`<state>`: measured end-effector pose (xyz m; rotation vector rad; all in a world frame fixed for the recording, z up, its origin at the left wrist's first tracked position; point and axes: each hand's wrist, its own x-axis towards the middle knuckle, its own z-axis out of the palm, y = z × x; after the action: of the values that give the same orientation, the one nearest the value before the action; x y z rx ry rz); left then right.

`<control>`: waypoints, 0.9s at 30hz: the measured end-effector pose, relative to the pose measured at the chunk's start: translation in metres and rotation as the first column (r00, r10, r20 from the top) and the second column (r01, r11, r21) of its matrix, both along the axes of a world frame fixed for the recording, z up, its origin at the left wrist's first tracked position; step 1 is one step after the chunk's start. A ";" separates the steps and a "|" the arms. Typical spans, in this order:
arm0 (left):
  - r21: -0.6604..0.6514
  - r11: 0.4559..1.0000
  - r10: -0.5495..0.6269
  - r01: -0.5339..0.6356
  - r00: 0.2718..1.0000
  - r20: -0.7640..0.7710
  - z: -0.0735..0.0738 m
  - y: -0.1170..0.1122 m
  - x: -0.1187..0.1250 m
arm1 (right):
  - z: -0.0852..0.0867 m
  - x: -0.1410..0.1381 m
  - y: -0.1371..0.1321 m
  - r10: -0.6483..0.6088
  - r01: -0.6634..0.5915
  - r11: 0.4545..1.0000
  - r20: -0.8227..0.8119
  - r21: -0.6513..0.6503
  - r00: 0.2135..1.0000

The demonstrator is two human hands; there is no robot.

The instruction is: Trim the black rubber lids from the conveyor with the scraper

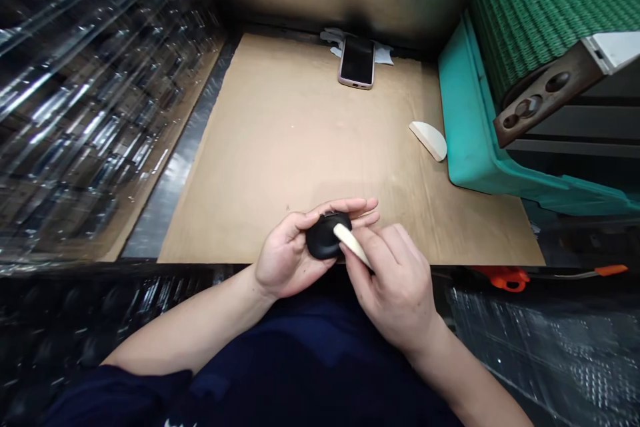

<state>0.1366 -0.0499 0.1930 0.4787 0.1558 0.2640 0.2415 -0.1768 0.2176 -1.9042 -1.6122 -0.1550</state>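
The work area is a bench covered with a flat sheet of brown kraft cardboard (295, 147), its surface matte and lightly creased. To the left stand stacked transparent plastic trays (95, 107) with glossy, ridged walls. To the right sits a teal plastic bin (467, 107) with a rounded rim, beneath a green ribbed mat (545, 7) and a brown bracket (535, 103) pierced by round holes. A smartphone (356, 62) in a pale pink frame lies face up at the far edge of the sheet, on crumpled white paper (334, 35). A white half-round piece (429, 140) with a smooth curved edge lies on the cardboard near the bin. An orange-handled tool (505, 277) is partly visible beyond the near bench edge, at right.

The hands are together above the near edge of the sheet. The left hand (285, 257) cradles a matte black rounded oval object (323, 237) against the palm, with the fingers curled around its far side. The right hand (390, 287) pinches a cream tapered piece (353, 245) between thumb and fingers, and the narrow end of that piece touches the black object's face.
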 end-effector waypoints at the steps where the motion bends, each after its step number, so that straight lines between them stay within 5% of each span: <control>1: 0.002 1.000 0.012 -0.012 1.000 0.006 0.000 0.000 0.000 | 0.001 -0.003 -0.002 0.015 -0.015 0.999 -0.019 -0.033 1.000; 5: 0.015 0.999 0.037 -0.038 0.999 0.006 -0.001 -0.001 0.001 | 0.003 -0.006 0.000 0.087 -0.088 0.996 -0.055 -0.017 0.995; 11: -0.013 0.999 0.044 -0.044 0.999 0.027 0.001 0.000 0.000 | -0.002 -0.003 0.005 -0.044 0.045 0.999 0.010 -0.010 0.999; 16: 0.020 0.997 0.075 -0.075 0.997 -0.001 0.002 -0.001 0.000 | -0.007 -0.016 0.003 0.096 -0.095 0.995 -0.161 0.011 0.982; 27: 0.063 0.998 0.027 -0.025 0.999 -0.037 0.006 -0.001 -0.001 | -0.009 -0.011 0.012 0.126 -0.108 0.988 -0.178 0.111 0.976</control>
<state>0.1359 -0.0509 0.1990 0.5439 0.1914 0.2858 0.2308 -0.1647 0.2088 -1.6902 -1.5568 -0.0095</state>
